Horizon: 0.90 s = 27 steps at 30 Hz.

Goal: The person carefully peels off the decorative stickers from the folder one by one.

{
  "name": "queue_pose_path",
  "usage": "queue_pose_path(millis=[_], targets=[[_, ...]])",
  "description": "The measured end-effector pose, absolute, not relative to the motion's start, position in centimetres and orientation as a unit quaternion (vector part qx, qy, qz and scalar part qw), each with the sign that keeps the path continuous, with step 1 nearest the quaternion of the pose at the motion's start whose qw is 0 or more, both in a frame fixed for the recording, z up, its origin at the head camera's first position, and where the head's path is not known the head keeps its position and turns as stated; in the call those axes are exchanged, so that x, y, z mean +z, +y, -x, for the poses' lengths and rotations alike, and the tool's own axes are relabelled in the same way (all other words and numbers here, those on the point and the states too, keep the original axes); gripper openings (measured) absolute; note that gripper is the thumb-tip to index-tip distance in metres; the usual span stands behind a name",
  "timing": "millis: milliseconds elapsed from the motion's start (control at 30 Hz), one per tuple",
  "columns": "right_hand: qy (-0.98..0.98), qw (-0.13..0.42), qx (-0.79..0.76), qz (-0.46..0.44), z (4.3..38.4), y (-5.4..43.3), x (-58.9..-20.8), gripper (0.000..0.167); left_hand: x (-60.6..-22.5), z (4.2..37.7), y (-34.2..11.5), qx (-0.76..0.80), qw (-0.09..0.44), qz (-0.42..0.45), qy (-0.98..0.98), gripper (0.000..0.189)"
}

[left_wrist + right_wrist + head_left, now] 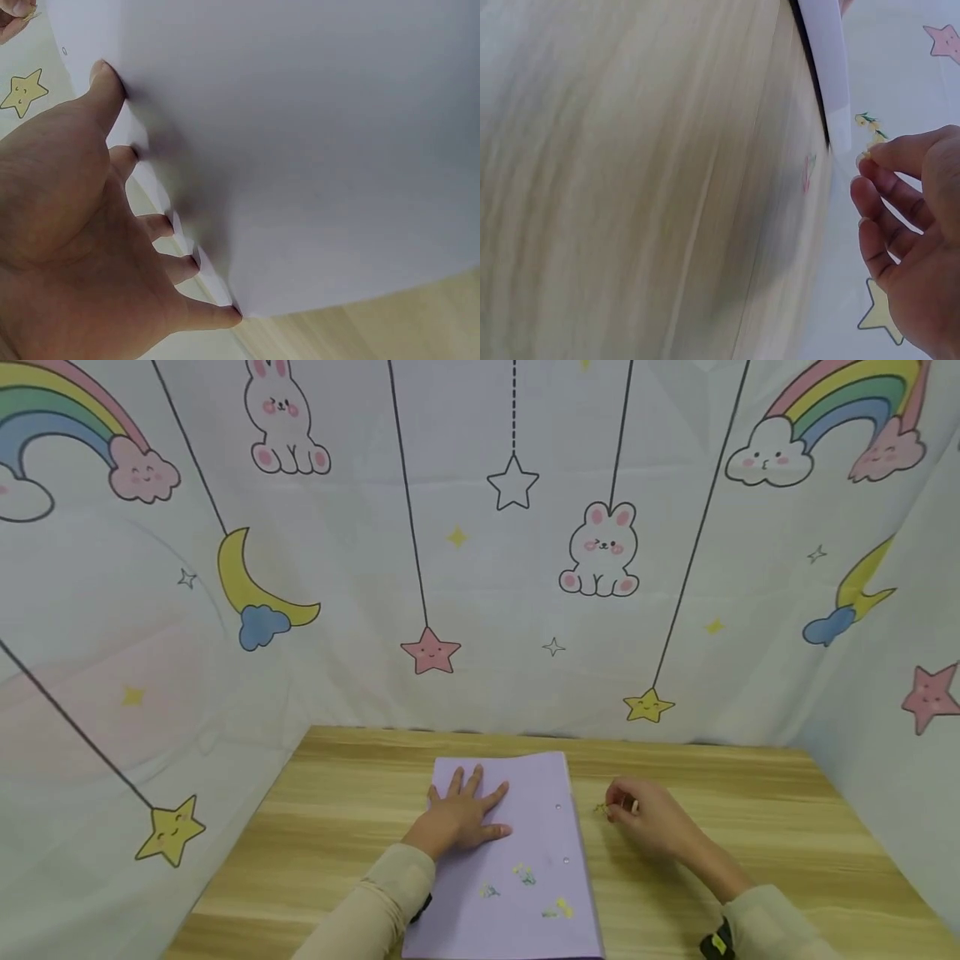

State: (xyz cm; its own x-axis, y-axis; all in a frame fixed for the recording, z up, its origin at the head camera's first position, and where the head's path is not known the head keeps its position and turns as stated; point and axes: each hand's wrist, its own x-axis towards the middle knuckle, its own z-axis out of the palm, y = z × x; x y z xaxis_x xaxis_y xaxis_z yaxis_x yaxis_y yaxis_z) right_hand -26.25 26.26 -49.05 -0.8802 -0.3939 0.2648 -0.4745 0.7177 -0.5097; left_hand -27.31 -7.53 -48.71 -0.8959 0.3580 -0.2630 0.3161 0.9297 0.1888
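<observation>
A lilac folder or booklet lies on the wooden table, its surface filling much of the left wrist view. With fingers spread, my left hand rests on its upper left part, fingertips touching the surface. To the right of the folder, my right hand pinches a small yellow flower sticker with green leaves between thumb and forefinger, held above the table. On the folder's lower part are several small flower stickers in yellow and green. Two small round spots show near its right edge.
The wood-grain table extends on both sides of the folder. A small pink and green mark or piece shows on the table in the right wrist view. White curtains printed with stars and rabbits stand behind and at the sides.
</observation>
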Motion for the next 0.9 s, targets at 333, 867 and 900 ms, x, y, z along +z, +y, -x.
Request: queue_pose_path(millis=[333, 867, 900], targets=[[-0.941, 0.136, 0.217, -0.222, 26.6, 29.3, -49.7, 0.018, -48.8, 27.0, -7.4, 0.067, 0.148, -0.169, 0.972, 0.078], [-0.943, 0.194, 0.172, -0.209, 26.2, 31.8, -50.7, 0.020, -49.1, 27.0, -7.4, 0.066, 0.147, -0.170, 0.972, 0.078], [-0.943, 0.194, 0.173, -0.206, 26.3, 31.8, -50.8, 0.019, -49.0, 27.0, -7.3, 0.065, 0.147, -0.170, 0.972, 0.078]])
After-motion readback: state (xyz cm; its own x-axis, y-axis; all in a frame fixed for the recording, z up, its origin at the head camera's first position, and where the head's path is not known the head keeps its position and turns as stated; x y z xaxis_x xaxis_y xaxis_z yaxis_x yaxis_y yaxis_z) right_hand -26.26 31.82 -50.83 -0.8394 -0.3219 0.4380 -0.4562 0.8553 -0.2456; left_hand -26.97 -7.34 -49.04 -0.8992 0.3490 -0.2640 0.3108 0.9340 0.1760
